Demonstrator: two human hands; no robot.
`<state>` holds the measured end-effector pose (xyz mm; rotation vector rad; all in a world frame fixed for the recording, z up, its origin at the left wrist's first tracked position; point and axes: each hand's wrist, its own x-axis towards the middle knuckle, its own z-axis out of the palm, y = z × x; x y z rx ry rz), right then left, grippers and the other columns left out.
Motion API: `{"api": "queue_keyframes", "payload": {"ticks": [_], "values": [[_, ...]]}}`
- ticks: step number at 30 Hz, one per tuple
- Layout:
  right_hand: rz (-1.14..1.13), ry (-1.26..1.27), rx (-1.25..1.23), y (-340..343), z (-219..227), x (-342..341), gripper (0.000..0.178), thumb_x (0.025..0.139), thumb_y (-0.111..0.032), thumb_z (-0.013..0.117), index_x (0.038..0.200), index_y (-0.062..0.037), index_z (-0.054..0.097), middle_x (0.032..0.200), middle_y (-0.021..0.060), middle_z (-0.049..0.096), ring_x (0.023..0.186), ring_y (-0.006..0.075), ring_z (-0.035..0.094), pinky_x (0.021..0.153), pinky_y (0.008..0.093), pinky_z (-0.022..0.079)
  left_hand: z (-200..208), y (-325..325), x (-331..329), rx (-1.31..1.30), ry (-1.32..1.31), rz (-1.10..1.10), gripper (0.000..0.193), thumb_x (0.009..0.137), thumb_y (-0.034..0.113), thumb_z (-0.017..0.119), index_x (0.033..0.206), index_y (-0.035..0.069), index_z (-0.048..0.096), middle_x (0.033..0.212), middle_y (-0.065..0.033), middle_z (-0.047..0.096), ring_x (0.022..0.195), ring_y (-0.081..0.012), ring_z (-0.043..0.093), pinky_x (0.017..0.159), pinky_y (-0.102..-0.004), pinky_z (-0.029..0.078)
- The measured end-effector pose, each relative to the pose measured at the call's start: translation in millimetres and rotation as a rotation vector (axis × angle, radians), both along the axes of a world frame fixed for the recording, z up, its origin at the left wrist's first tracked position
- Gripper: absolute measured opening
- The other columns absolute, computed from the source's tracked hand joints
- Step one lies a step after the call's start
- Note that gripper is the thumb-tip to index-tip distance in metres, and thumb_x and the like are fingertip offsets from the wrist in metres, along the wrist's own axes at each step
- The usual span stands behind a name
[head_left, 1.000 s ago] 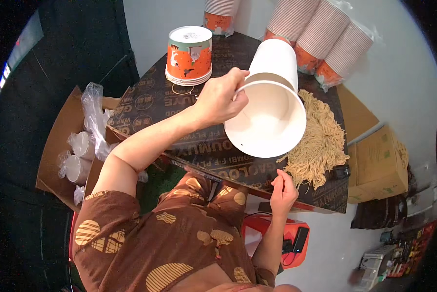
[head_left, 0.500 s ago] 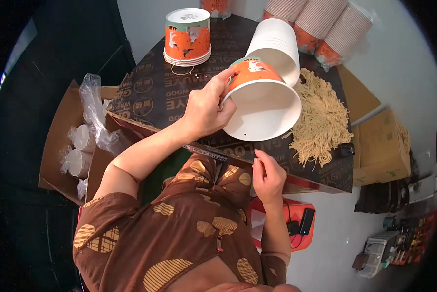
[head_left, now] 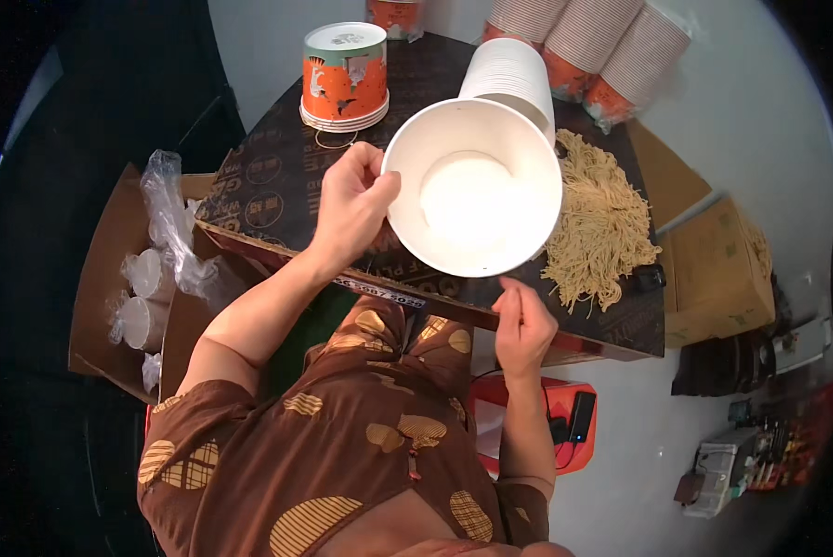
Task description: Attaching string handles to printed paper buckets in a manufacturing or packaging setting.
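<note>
My left hand (head_left: 350, 206) grips a large paper bucket (head_left: 403, 200) by its left side, thumb over the rim. The bucket's white inside faces up toward me, and a small dark hole shows near its rim. Just below that rim is my right hand (head_left: 523, 325), fingers pinched together; whatever they may hold is too small to make out. Behind the bucket lies a stack of white buckets (head_left: 507, 70) on its side. To the right spreads a heap of beige strings (head_left: 600, 227). Orange printed buckets (head_left: 344, 88) stand nested upside down at the far left of the table.
The dark printed table (head_left: 282, 186) ends just in front of me. Wrapped bucket stacks (head_left: 595, 37) line its back right. An open carton (head_left: 101, 288) with plastic-wrapped white cups stands at the left, another carton (head_left: 718, 278) at the right. A red stool (head_left: 579, 455) sits below.
My left hand has moved left and tipped the bucket, so its opening now faces up toward me. My right hand has shifted slightly and its fingertips are now close under the rim.
</note>
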<state>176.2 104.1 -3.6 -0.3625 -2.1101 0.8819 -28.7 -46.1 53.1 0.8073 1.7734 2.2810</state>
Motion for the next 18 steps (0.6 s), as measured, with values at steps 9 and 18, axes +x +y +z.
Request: {"api": "queue_keyframes", "payload": {"ticks": [9, 18], "values": [[-0.381, 0.042, 0.046, 63, -9, 29, 0.013, 0.093, -0.006, 0.059, 0.099, 0.0030, 0.066, 0.082, 0.0132, 0.068, 0.070, 0.0227, 0.066, 0.065, 0.0322, 0.051, 25, -11, 10, -0.150, -0.219, -0.148, 0.020, 0.093, 0.014, 0.058, 0.087, 0.002, 0.044, 0.067, -0.0085, 0.060, 0.046, -0.0141, 0.061, 0.033, -0.0222, 0.043], [-0.439, -0.041, 0.303, 89, -9, 57, 0.008, 0.085, -0.001, 0.065, 0.094, -0.0007, 0.066, 0.084, 0.0130, 0.062, 0.078, 0.0319, 0.061, 0.071, 0.0393, 0.049, -3, -25, 4, -0.033, -0.027, 0.091, 0.023, 0.098, 0.017, 0.056, 0.113, -0.001, 0.055, 0.088, 0.0004, 0.054, 0.059, -0.0019, 0.045, 0.048, -0.0162, 0.033]]}}
